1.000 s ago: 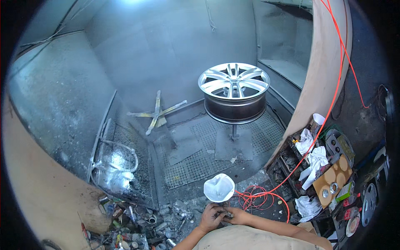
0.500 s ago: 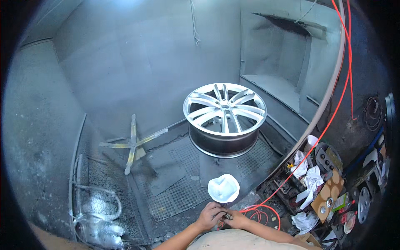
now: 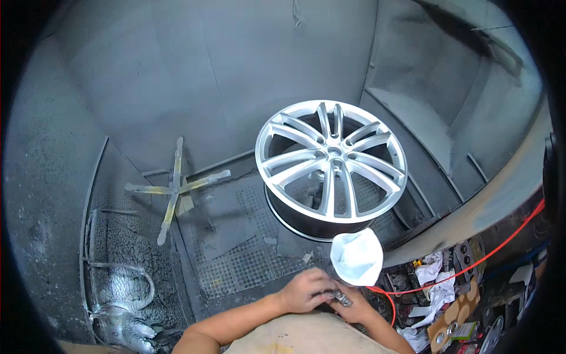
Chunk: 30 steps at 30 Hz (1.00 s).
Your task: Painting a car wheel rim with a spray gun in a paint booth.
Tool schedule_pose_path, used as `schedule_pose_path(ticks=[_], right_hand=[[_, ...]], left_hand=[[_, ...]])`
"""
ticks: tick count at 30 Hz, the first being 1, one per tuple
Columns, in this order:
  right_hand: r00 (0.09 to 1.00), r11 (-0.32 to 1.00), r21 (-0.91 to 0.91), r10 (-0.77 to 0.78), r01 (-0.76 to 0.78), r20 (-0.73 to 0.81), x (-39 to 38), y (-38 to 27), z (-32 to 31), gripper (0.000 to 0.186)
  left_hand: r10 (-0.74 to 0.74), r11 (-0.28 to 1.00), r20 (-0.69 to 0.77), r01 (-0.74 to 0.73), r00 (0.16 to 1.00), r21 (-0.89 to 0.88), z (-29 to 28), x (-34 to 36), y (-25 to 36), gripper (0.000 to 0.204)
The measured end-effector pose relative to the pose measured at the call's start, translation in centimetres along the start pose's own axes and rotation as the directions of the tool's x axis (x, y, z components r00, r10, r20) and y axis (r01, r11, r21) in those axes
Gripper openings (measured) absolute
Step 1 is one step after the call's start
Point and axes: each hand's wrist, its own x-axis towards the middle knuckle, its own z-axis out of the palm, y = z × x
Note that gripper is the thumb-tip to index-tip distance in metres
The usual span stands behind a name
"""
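Observation:
Close in front of my body, my right hand [image 3: 356, 305] is wrapped round a spray gun [image 3: 342, 298], whose ridged metal knob end pokes out between my hands. A white paper-lined cup [image 3: 357, 259] sits on top of the gun. My left hand [image 3: 305, 290] has its fingers curled in against the gun's back end; the fingertips are partly hidden. Just beyond the cup lies a silver alloy wheel [image 3: 334, 143] with paired spokes, face up and raised above the floor. Its barrel is dark. The cup overlaps the wheel's near edge in view.
A cross-shaped stand [image 3: 175, 190] with taped arms is left of the wheel. Grey booth walls [image 3: 153, 88] surround it over a grated floor [image 3: 236, 265]. An orange hose [image 3: 466, 271] runs at right, past a cluttered shelf with white rags [image 3: 436, 289]. Pipes [image 3: 147, 283] stand at lower left.
My view has shifted closer to the wheel, which looks larger. The spray gun and both hands have moved right in the picture, bringing the cup up to the wheel's near edge.

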Motion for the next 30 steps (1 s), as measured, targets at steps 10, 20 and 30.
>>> schedule_pose_path(ticks=[10, 20, 30], right_hand=[[0.995, 0.981, 0.194, -0.023, 0.003, 0.099, 2.0, -3.9, -13.2, 0.045], [0.942, 0.911, 0.408, 0.179, -0.05, -0.285, 5.4, -6.6, -14.9, 0.05], [0.518, 0.884, 0.466, 0.417, -0.04, -0.747, 8.4, -9.6, -13.5, 0.069]], left_hand=[[-0.468, 0.883, 0.18, 0.456, 0.865, 0.109, -4.8, 6.5, -5.7, 0.022], [-0.198, 0.965, -0.057, 0.205, 0.979, 0.163, -7.4, 15.0, -9.7, 0.013], [-0.161, 0.92, 0.247, 0.054, 0.955, 0.389, -10.2, 15.7, -13.1, 0.049]])
